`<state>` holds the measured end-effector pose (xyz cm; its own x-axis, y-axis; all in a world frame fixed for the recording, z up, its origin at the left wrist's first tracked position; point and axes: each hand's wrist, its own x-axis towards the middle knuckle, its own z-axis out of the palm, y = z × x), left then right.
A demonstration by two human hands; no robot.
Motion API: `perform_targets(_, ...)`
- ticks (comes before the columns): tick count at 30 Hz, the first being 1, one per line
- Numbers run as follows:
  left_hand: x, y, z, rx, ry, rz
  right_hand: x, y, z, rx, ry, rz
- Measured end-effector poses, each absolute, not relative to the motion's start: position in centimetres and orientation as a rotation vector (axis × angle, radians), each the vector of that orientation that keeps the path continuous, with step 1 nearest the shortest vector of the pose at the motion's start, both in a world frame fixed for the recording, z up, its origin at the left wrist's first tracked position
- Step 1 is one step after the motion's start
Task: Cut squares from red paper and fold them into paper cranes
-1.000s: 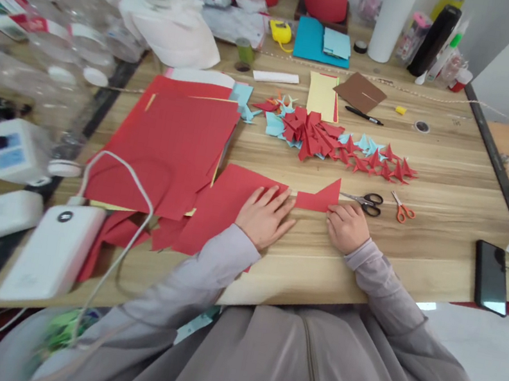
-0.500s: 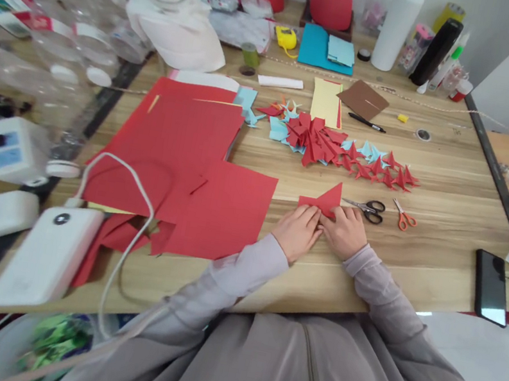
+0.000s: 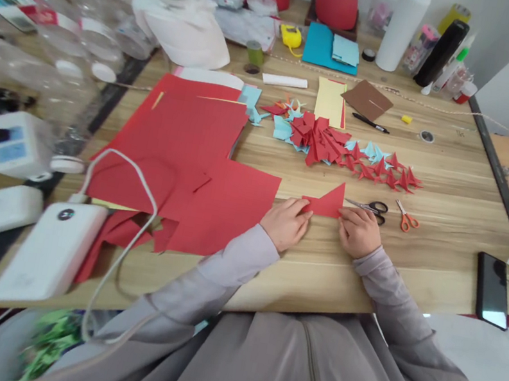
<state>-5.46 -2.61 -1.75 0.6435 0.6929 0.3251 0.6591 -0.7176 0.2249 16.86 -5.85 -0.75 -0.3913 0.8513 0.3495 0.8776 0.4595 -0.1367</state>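
A small folded piece of red paper (image 3: 327,204) with one raised triangular flap lies on the wooden table (image 3: 447,203) between my hands. My left hand (image 3: 285,223) pinches its left end with curled fingers. My right hand (image 3: 359,231) presses its right end, fingers bent. Just right of my right hand lie black scissors (image 3: 371,207) and orange scissors (image 3: 405,217). Large red paper sheets (image 3: 191,160) spread left of my left hand.
A row of folded red and light blue paper shapes (image 3: 339,149) lies behind the hands. A black phone (image 3: 491,290) rests near the right front edge. A white power bank (image 3: 52,251) with a cable sits front left. Bottles, a paper roll and clutter line the back.
My left hand left the large red sheet, came to the small folded piece beside my right hand, and the two hands have now moved apart to its ends.
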Motion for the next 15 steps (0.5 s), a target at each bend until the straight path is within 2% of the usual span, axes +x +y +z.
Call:
perform_targets(7,-7.8,-1.4,-1.7,2.778,1.091,0.675,17.9,-5.7,-1.8,-1.365,-2.249,-0.003)
perform_targets(15,-3.9,-0.2,-2.2,2.842,0.989,0.652,18.3,-4.9,-2.6,-1.250,-2.095,0.095)
